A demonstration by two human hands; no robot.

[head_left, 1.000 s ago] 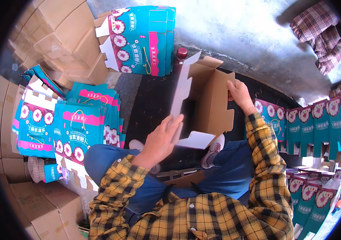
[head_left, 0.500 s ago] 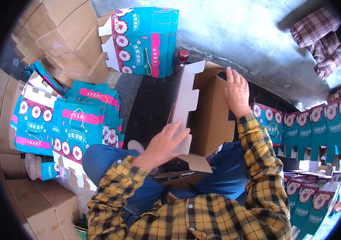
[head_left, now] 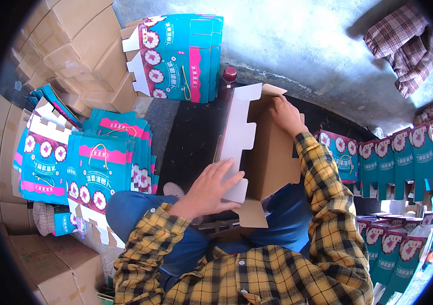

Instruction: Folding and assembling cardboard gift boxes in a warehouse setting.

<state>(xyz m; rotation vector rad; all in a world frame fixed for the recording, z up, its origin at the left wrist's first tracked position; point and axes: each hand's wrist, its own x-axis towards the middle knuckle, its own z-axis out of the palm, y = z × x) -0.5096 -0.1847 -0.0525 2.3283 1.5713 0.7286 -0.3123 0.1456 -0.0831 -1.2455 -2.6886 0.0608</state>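
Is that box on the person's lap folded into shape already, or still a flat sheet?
Partly folded. The box shows brown inner walls forming a corner, while its white notched flap stands open.

A packing workplace — a rough spot for folding gift boxes, not a home or shop. Flat teal cartons [head_left: 92, 168] printed with pink flowers lie stacked at the left, more stand in a row [head_left: 394, 157] at the right, and another bundle [head_left: 181, 56] leans by the bare concrete floor [head_left: 298, 46]. Plain brown shipping boxes [head_left: 69, 51] are piled along the left edge — all stock, with no furniture in view.
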